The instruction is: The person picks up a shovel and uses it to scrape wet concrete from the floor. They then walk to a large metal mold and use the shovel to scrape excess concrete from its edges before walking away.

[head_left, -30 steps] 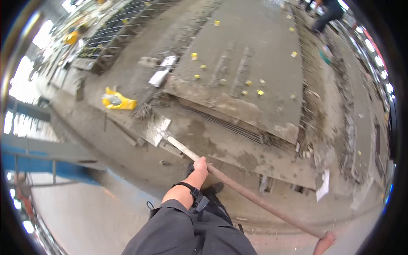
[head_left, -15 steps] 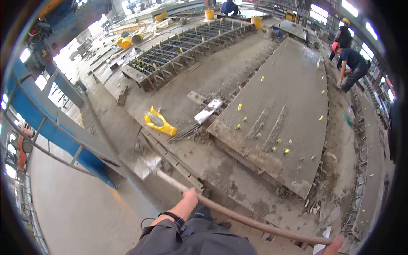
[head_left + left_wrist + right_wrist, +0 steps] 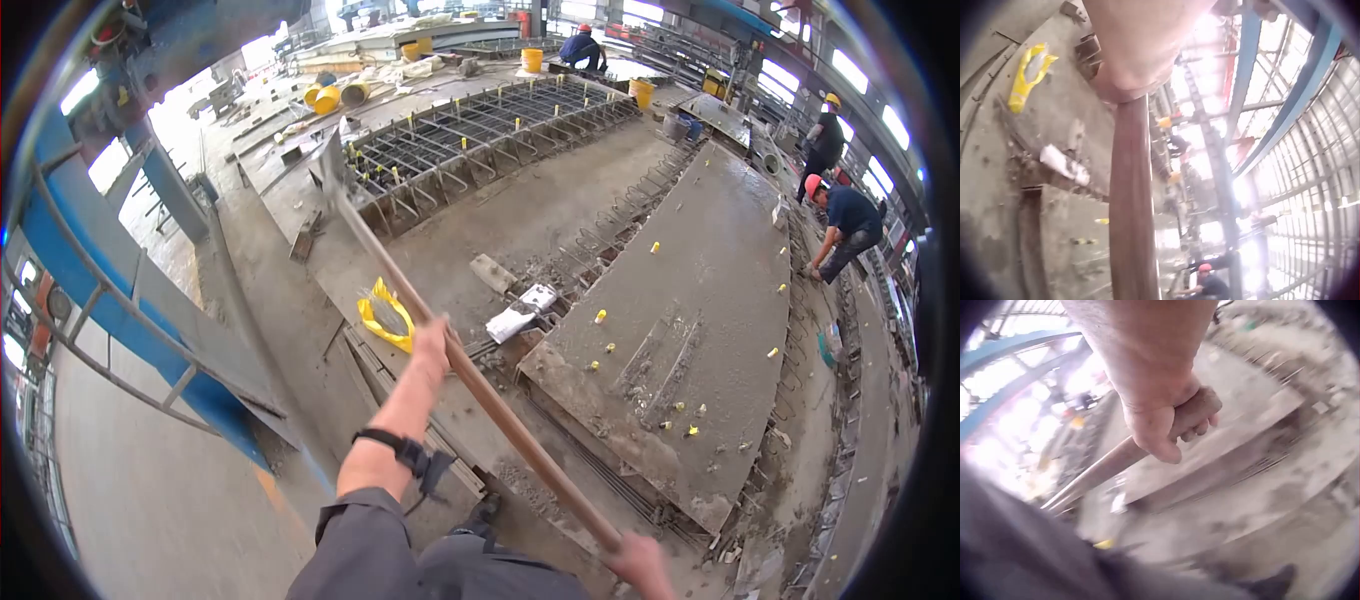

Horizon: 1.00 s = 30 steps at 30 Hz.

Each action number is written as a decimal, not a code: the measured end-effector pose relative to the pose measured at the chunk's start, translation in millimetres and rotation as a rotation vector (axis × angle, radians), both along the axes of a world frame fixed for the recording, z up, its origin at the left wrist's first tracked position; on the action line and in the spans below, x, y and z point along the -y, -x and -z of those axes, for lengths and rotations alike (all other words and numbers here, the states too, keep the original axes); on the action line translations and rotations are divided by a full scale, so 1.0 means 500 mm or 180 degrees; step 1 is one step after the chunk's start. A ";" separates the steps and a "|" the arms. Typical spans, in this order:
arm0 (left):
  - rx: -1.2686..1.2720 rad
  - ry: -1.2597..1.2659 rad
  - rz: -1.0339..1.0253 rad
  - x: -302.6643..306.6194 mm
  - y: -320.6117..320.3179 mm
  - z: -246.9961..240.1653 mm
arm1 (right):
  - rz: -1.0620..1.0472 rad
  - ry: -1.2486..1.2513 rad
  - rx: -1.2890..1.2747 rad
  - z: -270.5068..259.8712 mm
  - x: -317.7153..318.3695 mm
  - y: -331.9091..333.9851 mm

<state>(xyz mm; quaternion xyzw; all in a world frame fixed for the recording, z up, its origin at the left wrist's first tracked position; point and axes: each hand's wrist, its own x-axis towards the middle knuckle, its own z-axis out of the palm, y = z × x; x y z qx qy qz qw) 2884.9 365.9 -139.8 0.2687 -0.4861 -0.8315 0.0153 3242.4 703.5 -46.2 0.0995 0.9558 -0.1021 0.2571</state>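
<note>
A long-handled shovel (image 3: 490, 405) slants across the head view, its blade (image 3: 326, 165) raised at the upper left and turned nearly edge-on. My left hand (image 3: 431, 343) grips the wooden handle partway along, with the arm stretched forward. At the handle's butt end my right hand (image 3: 640, 562) holds on; in the right wrist view the fingers of that hand (image 3: 1163, 428) wrap round the wood and the end knob sticks out past them. The left wrist view shows the handle (image 3: 1132, 200) running out of the left hand (image 3: 1132, 81). Below the shaft lies a yellow bag (image 3: 386, 318) with grey stuff inside.
A wet concrete slab (image 3: 660, 350) with yellow caps lies to the right, a rebar mat (image 3: 480, 130) in a form beyond. Blue steel railing (image 3: 130, 300) stands at left. A worker in a red helmet (image 3: 845, 225) bends at the right; others are farther back.
The shovel blade has swung from low by the floor up to the upper left. Both hands keep hold of the handle, the left reaching farther forward. The head view has tilted up.
</note>
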 end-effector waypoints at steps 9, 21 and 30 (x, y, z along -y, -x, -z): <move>-0.0606 -0.0369 0.0079 -0.017 0.052 -0.225 | 0.0912 -0.0223 -0.1180 0.072 -0.110 0.054; 0.2434 -0.0084 0.0925 -0.090 -0.311 0.218 | 0.2246 -0.1847 0.0128 0.142 -0.220 -0.688; 0.2237 0.0112 0.2189 -0.408 -0.516 0.236 | 0.3231 -0.2349 -0.0752 0.028 -0.110 -1.057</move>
